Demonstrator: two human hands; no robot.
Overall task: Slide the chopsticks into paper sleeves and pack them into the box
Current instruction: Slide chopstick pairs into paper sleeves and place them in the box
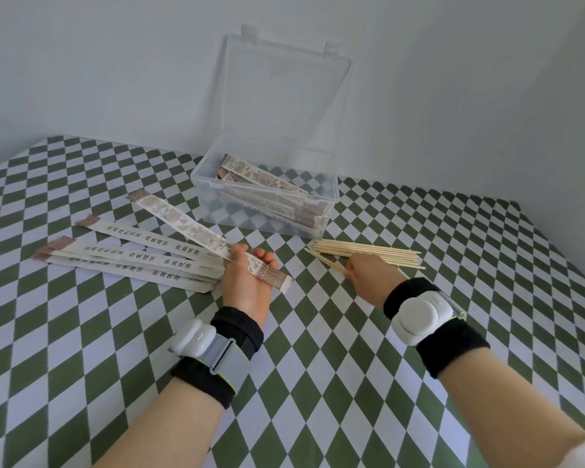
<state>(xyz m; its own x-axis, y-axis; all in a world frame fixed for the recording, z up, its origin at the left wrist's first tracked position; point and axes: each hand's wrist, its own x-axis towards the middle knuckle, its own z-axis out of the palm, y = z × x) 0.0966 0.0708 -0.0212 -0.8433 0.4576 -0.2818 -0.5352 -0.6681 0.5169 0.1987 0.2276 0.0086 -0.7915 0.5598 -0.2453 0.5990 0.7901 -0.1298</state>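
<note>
Stood open at the far side of a green-and-white diamond-checked cloth (pixel 318 366): a clear plastic box (pixel 213 211), its lid (pixel 284 96) tipped back upright against the pale wall. Lay aslant inside the box: several sleeved chopsticks (pixel 267 187), the topmost sleeve printed with brown patterns and a column of characters that looked like 欢迎光, the last part too small to tell. Lay to the left of the box and nearer the person: a stack of flat paper sleeves (pixel 132 261), white with brown patterned ends, each bearing rows of dark Chinese characters too small to read with any certainty. Hovered just in front of the box, palm up: the left hand (pixel 247 282), thumb and curled fingers pinching one paper sleeve (pixel 190 228) near its end; sleeve raised off the cloth, slanting away up and left past the box's left front corner, printed like those in the box, with 欢迎 showing just beside the thumb. Lay just in front of the box's right front corner: a heap of bare chopsticks (pixel 379 256), pale wood, side by side. Reached to the near left end of that heap: the right hand (pixel 368 275), fingers curled and pinching two chopsticks (pixel 326 260), tips pointing toward the box. Worn on both wrists: black bands with white rounded devices (pixel 419 315), no lettering legible.
</note>
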